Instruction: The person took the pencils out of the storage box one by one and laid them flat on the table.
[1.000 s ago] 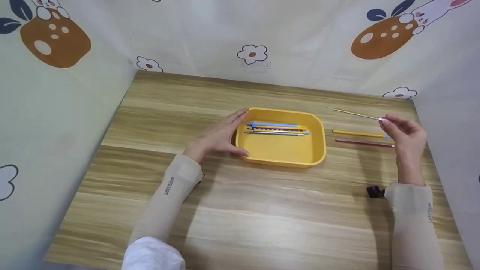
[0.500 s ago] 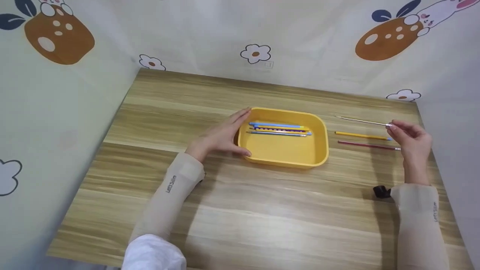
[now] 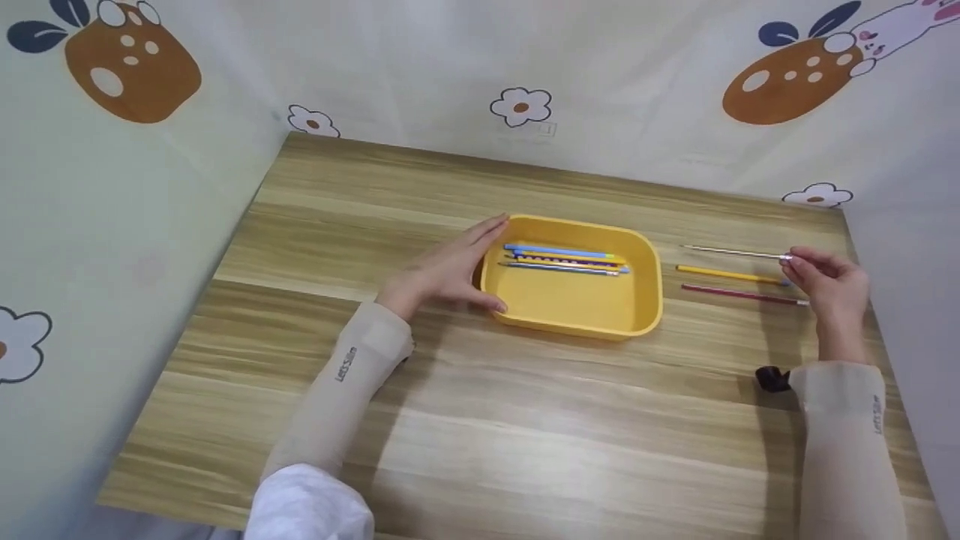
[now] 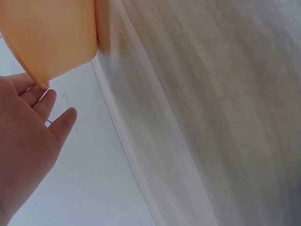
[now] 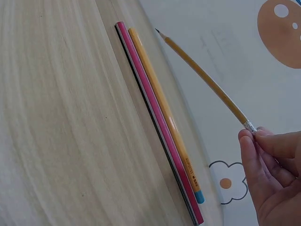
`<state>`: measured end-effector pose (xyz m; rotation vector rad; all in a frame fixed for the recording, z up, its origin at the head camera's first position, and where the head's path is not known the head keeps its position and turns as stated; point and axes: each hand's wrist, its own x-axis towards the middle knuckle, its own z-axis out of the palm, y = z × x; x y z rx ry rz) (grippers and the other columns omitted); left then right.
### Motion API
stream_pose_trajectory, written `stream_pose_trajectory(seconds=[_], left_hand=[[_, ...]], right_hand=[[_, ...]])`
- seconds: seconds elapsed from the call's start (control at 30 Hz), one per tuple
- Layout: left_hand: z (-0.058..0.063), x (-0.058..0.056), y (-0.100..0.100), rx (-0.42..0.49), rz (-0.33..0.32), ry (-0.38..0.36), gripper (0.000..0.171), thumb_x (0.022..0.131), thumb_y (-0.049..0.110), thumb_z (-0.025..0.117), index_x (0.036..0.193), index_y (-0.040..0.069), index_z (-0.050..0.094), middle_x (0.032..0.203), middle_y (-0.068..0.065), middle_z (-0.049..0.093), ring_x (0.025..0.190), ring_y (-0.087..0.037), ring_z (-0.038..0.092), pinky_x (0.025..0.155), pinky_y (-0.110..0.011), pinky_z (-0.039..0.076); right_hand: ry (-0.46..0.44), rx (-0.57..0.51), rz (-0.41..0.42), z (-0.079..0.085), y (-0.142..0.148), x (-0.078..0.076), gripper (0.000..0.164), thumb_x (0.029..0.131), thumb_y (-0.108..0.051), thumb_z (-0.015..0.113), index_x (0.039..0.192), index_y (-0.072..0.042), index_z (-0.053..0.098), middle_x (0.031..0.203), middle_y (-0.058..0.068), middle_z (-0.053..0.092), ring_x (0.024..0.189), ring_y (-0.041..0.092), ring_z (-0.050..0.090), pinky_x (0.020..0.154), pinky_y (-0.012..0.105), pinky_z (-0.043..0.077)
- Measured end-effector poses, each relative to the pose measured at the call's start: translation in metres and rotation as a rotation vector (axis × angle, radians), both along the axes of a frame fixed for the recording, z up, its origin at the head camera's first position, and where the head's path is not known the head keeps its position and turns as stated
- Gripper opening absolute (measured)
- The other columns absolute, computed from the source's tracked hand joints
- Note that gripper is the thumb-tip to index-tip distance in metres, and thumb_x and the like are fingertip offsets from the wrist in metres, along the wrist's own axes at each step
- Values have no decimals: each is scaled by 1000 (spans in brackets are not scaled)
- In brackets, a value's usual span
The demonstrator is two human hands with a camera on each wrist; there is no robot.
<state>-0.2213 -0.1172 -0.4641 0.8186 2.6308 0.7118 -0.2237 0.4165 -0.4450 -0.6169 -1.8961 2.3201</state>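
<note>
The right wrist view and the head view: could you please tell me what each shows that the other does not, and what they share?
Only the right wrist view shows the sharpened tip of the held pencil and the blue end of the yellow pencil.

Only the head view shows the yellow tray with pencils inside and the left hand resting against its left wall.

Both show the right hand pinching one pencil by its eraser end, and the yellow and red pencil lying side by side on the table.
</note>
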Motion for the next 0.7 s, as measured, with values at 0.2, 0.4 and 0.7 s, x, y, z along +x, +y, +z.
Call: stream_pose_trajectory(seconds=[0.2, 0.4, 0.7], left_hand=[[0, 1, -3, 16, 9, -9, 129, 69, 75, 74, 162, 21, 3, 170, 10, -4, 158, -19, 8, 128, -44, 19], [-2, 1, -3, 34, -8, 11, 130, 69, 73, 76, 162, 16, 6, 170, 7, -1, 157, -20, 8, 129, -42, 19], [-1, 1, -1, 29, -15, 16, 130, 69, 75, 74, 162, 15, 6, 170, 7, -2, 157, -20, 8, 129, -41, 19]], right_hand=[[-81, 89, 42, -1, 0, -8, 16, 89, 5, 67, 87, -7, 75, 76, -2, 74, 71, 6, 74, 71, 17, 61], [-103, 161, 71, -3, 2, -9, 24, 91, 8, 63, 82, -10, 75, 71, -5, 73, 67, 4, 73, 68, 16, 60], [-157, 413, 111, -12, 10, -15, 24, 94, 0, 63, 84, -18, 74, 69, -17, 70, 65, -4, 70, 65, 11, 58]])
